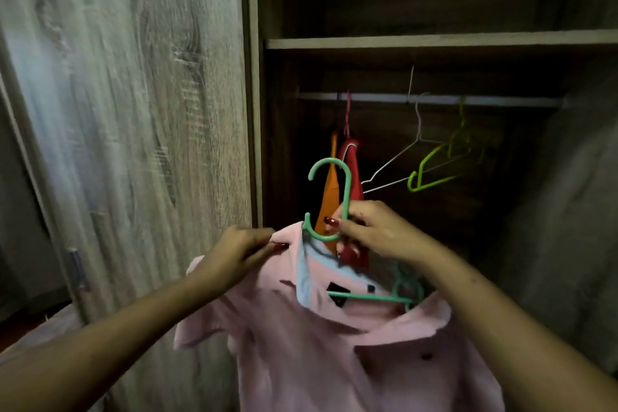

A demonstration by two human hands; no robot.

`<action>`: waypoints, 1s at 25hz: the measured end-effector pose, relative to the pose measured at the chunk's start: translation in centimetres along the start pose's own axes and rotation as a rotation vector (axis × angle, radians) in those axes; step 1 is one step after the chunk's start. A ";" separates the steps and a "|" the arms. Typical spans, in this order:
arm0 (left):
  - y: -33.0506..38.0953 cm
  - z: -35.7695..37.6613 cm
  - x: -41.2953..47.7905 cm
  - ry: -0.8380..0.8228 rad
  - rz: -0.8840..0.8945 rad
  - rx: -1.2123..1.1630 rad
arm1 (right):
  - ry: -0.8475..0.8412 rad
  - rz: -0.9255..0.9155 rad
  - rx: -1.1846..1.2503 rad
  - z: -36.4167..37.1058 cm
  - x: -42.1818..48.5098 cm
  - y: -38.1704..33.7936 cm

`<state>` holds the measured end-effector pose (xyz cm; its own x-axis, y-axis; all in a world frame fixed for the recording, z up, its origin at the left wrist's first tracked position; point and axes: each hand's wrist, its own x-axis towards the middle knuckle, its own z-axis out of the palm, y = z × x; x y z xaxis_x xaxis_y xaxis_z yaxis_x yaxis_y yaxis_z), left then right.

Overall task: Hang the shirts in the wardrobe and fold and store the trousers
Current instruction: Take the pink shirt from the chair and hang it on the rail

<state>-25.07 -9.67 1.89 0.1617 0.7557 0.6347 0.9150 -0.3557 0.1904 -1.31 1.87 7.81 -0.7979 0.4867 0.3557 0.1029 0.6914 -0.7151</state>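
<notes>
Pink shirt (pixel 317 361), held at 6 o'clock below the wardrobe rail (pixel 434 99): collar pinched at 9 o'clock by left hand (pixel 234 251), green hanger (pixel 347 187) within it gripped at the stem by right hand (pixel 378 227).

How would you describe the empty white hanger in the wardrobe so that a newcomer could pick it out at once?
Look into the open wardrobe, at the rail under the shelf. The white hanger hangs there, right of the orange garment and red garment, left of the lime-green hangers. It alone is thin white wire, with nothing on it.
</notes>
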 end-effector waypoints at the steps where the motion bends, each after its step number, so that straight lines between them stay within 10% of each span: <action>1: -0.2 0.1 -0.2 0.017 -0.022 0.013 | 0.030 0.026 -0.007 -0.5 0.0 0.7; 7: -2.2 -0.8 -1.4 0.045 -0.104 0.154 | -0.056 0.356 -0.485 -3.3 -2.2 7.7; 15: -2.8 -1.2 -2.7 -0.043 -0.182 0.248 | -0.030 0.218 -0.693 -2.6 -1.8 9.3; 22: -1.3 -1.2 -3.1 -0.089 -0.204 0.521 | 0.473 0.089 -0.586 -2.6 -0.9 6.4; 25: -1.9 -2.0 -2.5 -0.025 -0.379 0.510 | 0.345 -0.051 -0.455 -2.1 -1.3 4.2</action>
<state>-27.97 -11.95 1.44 -0.2051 0.7928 0.5740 0.9704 0.2412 0.0135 1.46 5.26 5.63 -0.5765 0.5402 0.6130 0.3761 0.8415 -0.3878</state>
